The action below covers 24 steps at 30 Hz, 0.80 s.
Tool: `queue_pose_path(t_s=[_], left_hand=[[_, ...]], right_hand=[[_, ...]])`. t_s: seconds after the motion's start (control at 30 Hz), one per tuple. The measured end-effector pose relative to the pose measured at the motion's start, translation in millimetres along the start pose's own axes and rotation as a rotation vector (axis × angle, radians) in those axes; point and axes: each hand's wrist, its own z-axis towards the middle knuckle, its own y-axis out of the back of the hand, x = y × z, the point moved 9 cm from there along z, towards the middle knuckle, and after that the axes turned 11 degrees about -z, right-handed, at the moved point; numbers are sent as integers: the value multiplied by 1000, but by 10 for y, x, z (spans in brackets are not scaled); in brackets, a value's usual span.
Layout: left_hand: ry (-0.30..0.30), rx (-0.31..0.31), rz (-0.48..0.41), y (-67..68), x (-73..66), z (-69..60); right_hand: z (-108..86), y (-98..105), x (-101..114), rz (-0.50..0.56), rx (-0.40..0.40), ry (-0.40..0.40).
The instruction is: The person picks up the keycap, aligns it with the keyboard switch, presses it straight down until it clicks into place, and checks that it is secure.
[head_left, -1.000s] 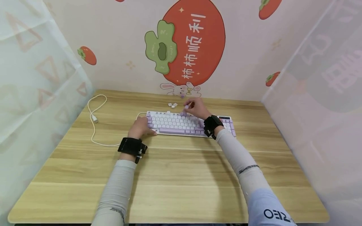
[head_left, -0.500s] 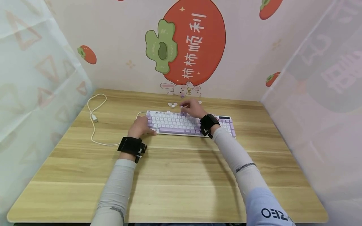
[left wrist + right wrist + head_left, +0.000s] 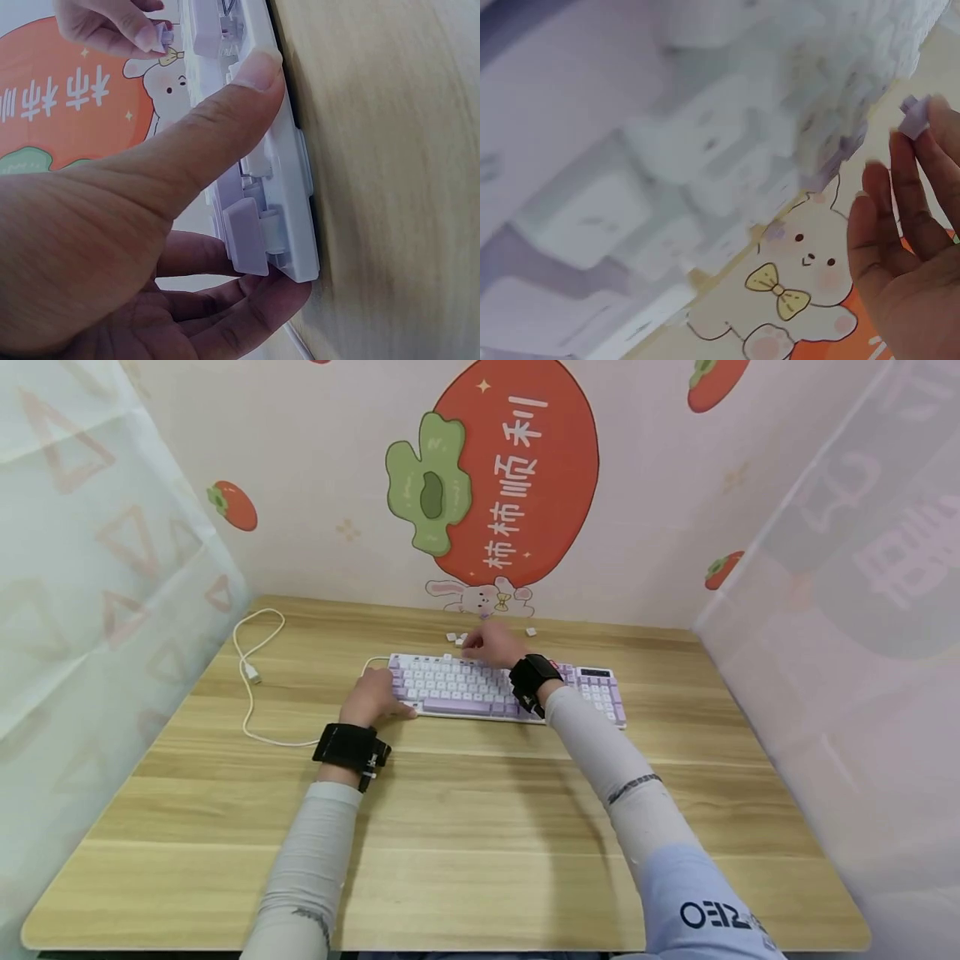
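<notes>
A white and lilac keyboard (image 3: 450, 681) lies on the wooden table. My left hand (image 3: 369, 697) grips its left end, and in the left wrist view the thumb lies along the near edge while the fingers bend round the corner. Over the keyboard's back row, my right hand (image 3: 495, 645) pinches a lilac keycap (image 3: 915, 118) between thumb and fingertip, apart from the board. The keycap's stem shows in the right wrist view. In the head view the hand hides that keycap and part of the top rows.
Several loose white keycaps (image 3: 452, 637) sit behind the keyboard, partly covered by the right hand. Another white keycap (image 3: 531, 632) lies further right. A white cable (image 3: 249, 710) with a USB plug (image 3: 252, 675) loops on the left. A patterned wall backdrop (image 3: 300, 552) borders the table's far edge.
My right hand has moved left along the back row with the keycap, towards the loose keycaps. The keycap at the back right has come into sight. My left hand stays put.
</notes>
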Motion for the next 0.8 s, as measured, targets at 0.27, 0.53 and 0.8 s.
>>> queue_pose_path(t_s=[0.27,0.53,0.8], left_hand=[[0,6,-9,-19,6,14],[0,5,-1,-12,31,-2],[6,-5,-6,-8,30,-8]], right_hand=[[108,-87,-1,-46,5,11],[180,-184,-15,-29,-11,35],[105,-117,-75,-44,23,-26]])
